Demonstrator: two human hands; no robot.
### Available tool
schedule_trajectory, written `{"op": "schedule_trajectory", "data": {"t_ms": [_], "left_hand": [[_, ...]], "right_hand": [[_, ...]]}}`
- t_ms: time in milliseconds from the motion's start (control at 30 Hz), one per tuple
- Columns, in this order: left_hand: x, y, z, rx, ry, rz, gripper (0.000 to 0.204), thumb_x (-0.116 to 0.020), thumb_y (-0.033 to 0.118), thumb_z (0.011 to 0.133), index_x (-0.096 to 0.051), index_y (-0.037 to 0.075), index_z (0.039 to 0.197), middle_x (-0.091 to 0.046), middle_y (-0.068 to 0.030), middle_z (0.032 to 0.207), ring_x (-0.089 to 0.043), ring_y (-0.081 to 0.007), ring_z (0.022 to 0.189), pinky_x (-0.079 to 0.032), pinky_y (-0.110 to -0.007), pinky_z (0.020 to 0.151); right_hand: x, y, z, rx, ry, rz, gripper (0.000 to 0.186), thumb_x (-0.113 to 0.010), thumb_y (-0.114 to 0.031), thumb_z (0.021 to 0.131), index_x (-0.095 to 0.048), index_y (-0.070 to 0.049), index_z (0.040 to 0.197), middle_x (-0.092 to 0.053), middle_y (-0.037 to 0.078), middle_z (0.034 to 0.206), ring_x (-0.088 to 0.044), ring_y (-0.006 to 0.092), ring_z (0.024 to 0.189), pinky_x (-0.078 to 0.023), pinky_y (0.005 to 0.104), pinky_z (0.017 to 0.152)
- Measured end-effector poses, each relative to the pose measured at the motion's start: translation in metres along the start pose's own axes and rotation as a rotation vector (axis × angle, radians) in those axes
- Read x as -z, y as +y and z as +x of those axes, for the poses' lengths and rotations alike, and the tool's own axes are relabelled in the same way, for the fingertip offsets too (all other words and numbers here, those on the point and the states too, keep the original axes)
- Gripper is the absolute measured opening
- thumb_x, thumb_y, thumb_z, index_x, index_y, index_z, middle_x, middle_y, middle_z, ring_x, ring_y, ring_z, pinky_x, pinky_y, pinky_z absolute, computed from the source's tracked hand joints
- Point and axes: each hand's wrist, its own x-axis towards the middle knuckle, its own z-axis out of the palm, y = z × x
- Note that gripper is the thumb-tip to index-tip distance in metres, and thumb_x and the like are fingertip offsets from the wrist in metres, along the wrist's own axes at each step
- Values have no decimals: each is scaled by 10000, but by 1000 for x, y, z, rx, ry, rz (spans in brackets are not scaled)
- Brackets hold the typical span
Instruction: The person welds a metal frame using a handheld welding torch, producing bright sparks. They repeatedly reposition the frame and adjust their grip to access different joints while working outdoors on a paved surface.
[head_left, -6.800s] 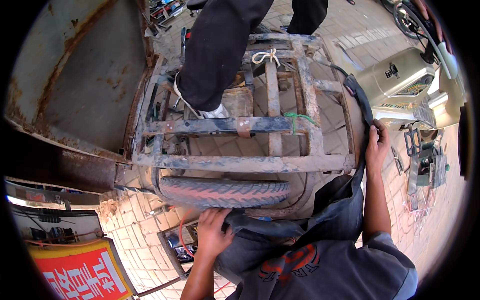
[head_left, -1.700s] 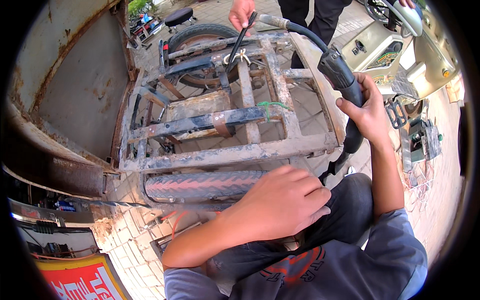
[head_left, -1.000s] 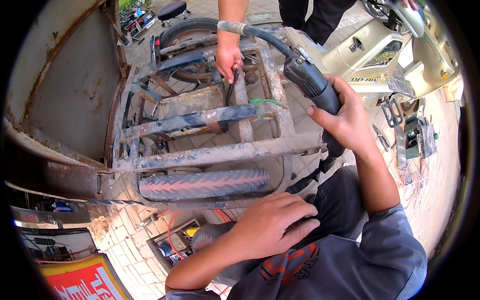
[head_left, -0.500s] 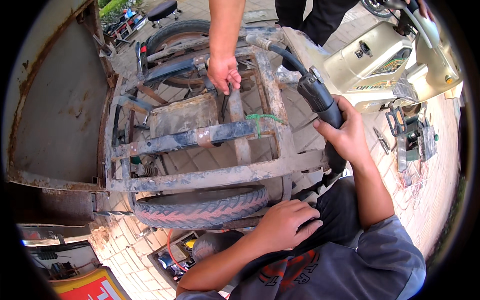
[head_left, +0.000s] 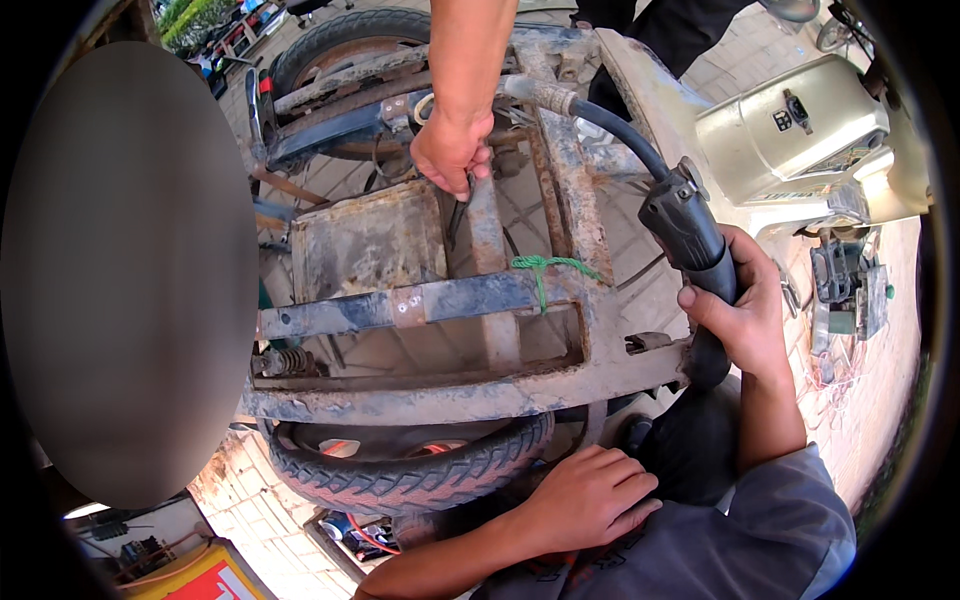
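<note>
My right hand point(head_left: 745, 305) is wrapped around the black grip point(head_left: 712, 262) of a handlebar, below its switch housing. The bent bar point(head_left: 625, 135) runs up and left to a worn metal joint. My left hand point(head_left: 595, 495) rests, fingers loosely laid out and holding nothing, near my leg just right of a treaded tyre point(head_left: 410, 480). Before me lies a rusty, dirt-covered vehicle frame point(head_left: 430, 395) with a green cord point(head_left: 540, 265) tied to one bar. Another person's hand point(head_left: 455, 155) reaches in from the top, pinching a thin dark tool point(head_left: 457, 222) beside a worn metal box point(head_left: 370, 240).
A large blurred grey shape point(head_left: 130, 270) covers the left side. A beige scooter body point(head_left: 790, 130) stands at the upper right, with a pedal and loose parts point(head_left: 845, 285) below it. Another wheel point(head_left: 350, 45) sits behind the frame. A tray point(head_left: 345, 540) of tools lies near the bottom.
The view has shifted, so the frame appears closer. A blurred grey shape now covers the left side. My right hand still holds the grip, and my left hand still rests.
</note>
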Motion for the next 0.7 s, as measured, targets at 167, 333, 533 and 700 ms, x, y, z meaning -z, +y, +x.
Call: {"op": "schedule_trajectory", "data": {"t_ms": [167, 333, 533, 700], "left_hand": [[1, -6, 2, 9, 6, 5, 221, -719, 248, 870, -678, 55, 968, -661, -62, 910, -636, -226, 863, -487, -335, 757], [-1, -7, 5, 16, 16, 19, 218, -735, 240, 852, -681, 60, 963, -659, -56, 906, -631, -222, 854, -483, -330, 751], [-3, -12, 5, -10, 27, 51, 214, -749, 219, 828, -685, 71, 968, -654, -49, 898, -624, -220, 825, -474, -330, 722], [3, -9, 8, -20, 55, 70, 230, -756, 217, 810, -680, 73, 972, -650, -53, 895, -624, -228, 822, -479, -337, 726]], "right_hand": [[12, 0, -6, -88, 30, 77, 476, -796, -93, 763, -600, 11, 1183, -648, 27, 907, -588, 114, 778, -475, 256, 694], [29, 0, -10, -25, 94, 77, 428, -800, -144, 775, -624, -2, 1138, -648, 28, 884, -589, 114, 739, -471, 250, 649], [51, 32, 0, -113, 193, 176, 441, -788, -213, 758, -600, -6, 1100, -617, 70, 804, -594, 156, 614, -475, 271, 470], [58, 41, 10, -159, 80, 222, 472, -761, -273, 777, -569, -19, 1127, -592, 70, 748, -551, 153, 515, -465, 271, 430]]}}
